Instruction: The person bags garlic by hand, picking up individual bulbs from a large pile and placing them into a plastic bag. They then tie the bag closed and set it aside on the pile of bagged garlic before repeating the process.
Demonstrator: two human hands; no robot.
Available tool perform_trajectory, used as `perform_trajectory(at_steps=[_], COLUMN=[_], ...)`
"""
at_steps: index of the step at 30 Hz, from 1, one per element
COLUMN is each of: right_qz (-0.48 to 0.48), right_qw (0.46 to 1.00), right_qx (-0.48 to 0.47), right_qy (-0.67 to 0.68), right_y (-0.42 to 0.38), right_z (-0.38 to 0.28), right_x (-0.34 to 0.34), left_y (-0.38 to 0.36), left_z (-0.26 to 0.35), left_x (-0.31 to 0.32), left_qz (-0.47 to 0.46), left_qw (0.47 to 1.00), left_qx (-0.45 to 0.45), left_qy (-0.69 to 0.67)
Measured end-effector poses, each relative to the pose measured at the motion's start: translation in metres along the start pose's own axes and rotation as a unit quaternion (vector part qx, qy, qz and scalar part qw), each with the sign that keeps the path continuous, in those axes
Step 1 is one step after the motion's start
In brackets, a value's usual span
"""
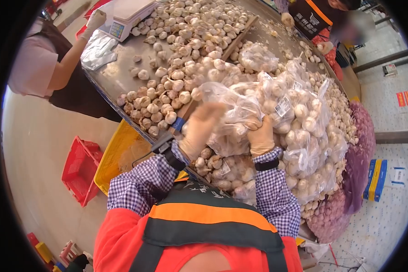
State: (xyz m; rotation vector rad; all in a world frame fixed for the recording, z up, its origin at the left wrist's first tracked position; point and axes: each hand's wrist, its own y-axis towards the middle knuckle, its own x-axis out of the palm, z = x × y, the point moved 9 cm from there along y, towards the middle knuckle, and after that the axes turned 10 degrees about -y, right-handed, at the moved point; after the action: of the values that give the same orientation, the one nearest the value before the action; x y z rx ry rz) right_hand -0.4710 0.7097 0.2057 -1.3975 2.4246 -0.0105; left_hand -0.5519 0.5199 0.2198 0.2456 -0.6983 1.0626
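Both hands (pixel 199 129) (pixel 261 136) closed on one garlic bag (pixel 233 120); more bags (pixel 303 149) right, loose garlic (pixel 177 68) on bench (pixel 118 77) behind.

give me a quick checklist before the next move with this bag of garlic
1. Both hands on the bag: left hand and right hand grip the clear garlic bag: ok.
2. Bag mouth closed: cannot tell.
3. Price label on this bag: cannot tell; neighbouring bagged garlic shows labels.
4. Gloves on: ok.
5. Loose garlic kept apart by the wooden divider: ok.
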Motion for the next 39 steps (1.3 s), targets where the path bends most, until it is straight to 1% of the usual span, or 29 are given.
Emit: perform_trajectory(at_steps=[1, 2, 3, 4, 7, 9, 10, 11, 12, 13, 16, 18, 19, 20, 21, 22, 23, 24, 25, 26, 27, 28, 29, 30, 31, 32, 34, 36, 39], right_qz=[0.021, 0.04, 0.026, 0.025, 0.076, 0.062, 0.063, 0.086, 0.102, 0.101, 0.141, 0.152, 0.134, 0.115, 0.126, 0.128, 0.113, 0.094, 0.076, 0.075, 0.053, 0.027, 0.002, -0.003, 0.027, 0.057, 0.0, 0.016, 0.032], right_qw=[0.996, 0.986, 0.992, 0.992, 0.987, 0.975, 0.975, 0.987, 0.923, 0.923, 0.988, 0.98, 0.966, 0.943, 0.889, 0.889, 0.933, 0.966, 0.982, 0.983, 0.998, 0.978, 0.967, 0.967, 0.997, 0.985, 0.988, 0.938, 0.928], right_qx=[-0.056, -0.112, -0.118, -0.119, -0.099, -0.039, -0.037, -0.12, -0.193, -0.192, -0.036, -0.049, -0.081, -0.112, -0.208, -0.205, -0.171, -0.139, -0.072, -0.072, 0.005, 0.082, 0.085, 0.084, -0.024, -0.133, -0.113, -0.184, -0.165], right_qy=[-0.061, -0.121, -0.027, -0.027, 0.097, 0.207, 0.208, -0.057, -0.318, -0.317, -0.045, -0.119, -0.207, -0.293, -0.388, -0.389, -0.295, -0.198, -0.154, -0.152, 0.02, 0.189, 0.24, 0.239, 0.07, -0.099, -0.107, -0.294, -0.334], right_y=[-0.012, -0.021, -0.019, -0.022, -0.032, -0.024, -0.024, -0.028, -0.035, -0.04, -0.056, -0.08, -0.091, -0.098, -0.107, -0.109, -0.104, -0.096, -0.083, -0.081, -0.079, -0.08, -0.08, -0.081, -0.08, -0.085, -0.096, -0.101, -0.115], right_z=[-0.033, -0.054, -0.045, -0.038, -0.023, 0.006, 0.016, 0.007, -0.003, -0.005, 0.014, 0.004, -0.004, -0.012, -0.033, -0.028, -0.01, 0.009, 0.024, 0.027, 0.024, 0.027, 0.028, 0.026, 0.007, -0.014, -0.035, -0.035, -0.042], right_x=[0.004, 0.005, 0.009, 0.01, 0.0, -0.001, -0.003, -0.006, 0.002, 0.006, -0.002, -0.006, 0.001, 0.01, 0.023, 0.028, 0.029, 0.031, 0.028, 0.026, 0.028, 0.036, 0.043, 0.047, 0.042, 0.043, 0.045, 0.04, 0.023], left_y=[-0.001, -0.005, -0.013, -0.015, -0.016, -0.024, -0.026, -0.028, -0.029, -0.029, -0.03, -0.036, -0.031, -0.034, -0.031, -0.03, -0.032, -0.035, -0.044, -0.045, -0.044, -0.044, -0.042, -0.046, -0.049, -0.055, -0.056, -0.057, -0.054], left_z=[-0.009, -0.007, -0.006, -0.007, -0.019, -0.015, -0.018, -0.024, -0.031, -0.042, -0.063, -0.072, -0.068, -0.067, -0.062, -0.066, -0.063, -0.042, -0.028, -0.029, -0.028, -0.022, -0.034, -0.023, -0.023, -0.03, -0.04, -0.041, -0.023], left_x=[0.005, 0.023, 0.043, 0.042, 0.033, 0.037, 0.035, 0.031, 0.026, 0.018, 0.014, 0.023, 0.021, 0.024, 0.015, 0.004, 0.007, 0.021, 0.035, 0.031, 0.024, 0.019, 0.01, 0.013, 0.012, 0.012, -0.002, -0.014, -0.023], left_qz=[0.0, -0.084, -0.164, -0.163, -0.166, -0.198, -0.198, -0.188, -0.177, -0.177, -0.235, -0.239, -0.257, -0.257, -0.208, -0.137, -0.141, -0.194, -0.234, -0.234, -0.232, -0.228, -0.24, -0.236, -0.214, -0.18, -0.174, -0.15, -0.118], left_qw=[1.0, 0.977, 0.906, 0.906, 0.936, 0.838, 0.838, 0.825, 0.811, 0.811, 0.783, 0.548, 0.658, 0.659, 0.869, 0.977, 0.977, 0.926, 0.831, 0.829, 0.87, 0.905, 0.933, 0.934, 0.974, 0.954, 0.941, 0.877, 0.896], left_qx=[-0.005, 0.075, 0.152, 0.152, 0.049, 0.106, 0.104, 0.107, 0.11, 0.108, 0.132, 0.224, 0.159, 0.16, 0.057, -0.055, -0.057, 0.073, 0.2, 0.2, 0.192, 0.183, 0.069, 0.072, -0.054, -0.175, -0.187, -0.18, -0.166], left_qy=[-0.001, 0.183, 0.36, 0.36, 0.307, 0.498, 0.498, 0.522, 0.546, 0.546, 0.561, 0.77, 0.689, 0.689, 0.445, 0.151, 0.151, 0.315, 0.464, 0.466, 0.39, 0.309, 0.259, 0.259, 0.05, -0.163, -0.222, -0.418, -0.396])
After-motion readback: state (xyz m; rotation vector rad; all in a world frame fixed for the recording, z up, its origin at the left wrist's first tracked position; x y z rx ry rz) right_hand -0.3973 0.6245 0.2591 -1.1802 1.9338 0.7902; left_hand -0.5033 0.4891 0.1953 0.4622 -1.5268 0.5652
